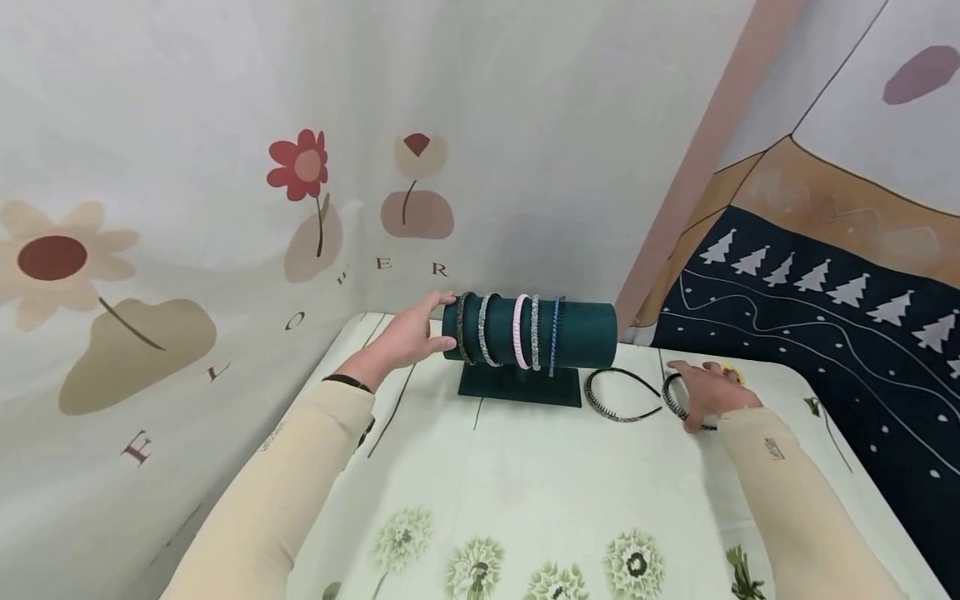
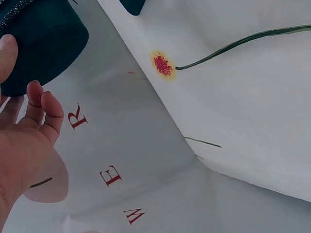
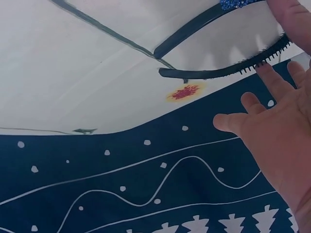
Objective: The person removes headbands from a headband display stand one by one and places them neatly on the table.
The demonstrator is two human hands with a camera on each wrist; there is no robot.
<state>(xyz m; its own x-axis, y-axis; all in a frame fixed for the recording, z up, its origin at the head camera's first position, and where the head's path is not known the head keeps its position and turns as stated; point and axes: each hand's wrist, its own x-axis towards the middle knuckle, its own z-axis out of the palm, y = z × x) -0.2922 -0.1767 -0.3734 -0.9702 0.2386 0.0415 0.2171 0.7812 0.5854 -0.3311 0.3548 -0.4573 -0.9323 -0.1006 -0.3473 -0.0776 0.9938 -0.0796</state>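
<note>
From here, the left hand grips the end of the green roll bearing 5 headbands; the right hand, fingers loosely spread, is over a blue-glittered headband on the worktop.

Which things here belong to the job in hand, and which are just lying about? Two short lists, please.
Part of the job:
stand, gripped by the left hand
five headbands on the stand
loose headband beside it
another headband at the right hand

Just surroundings:
table
flowered curtain
navy cloth with white trees
</note>
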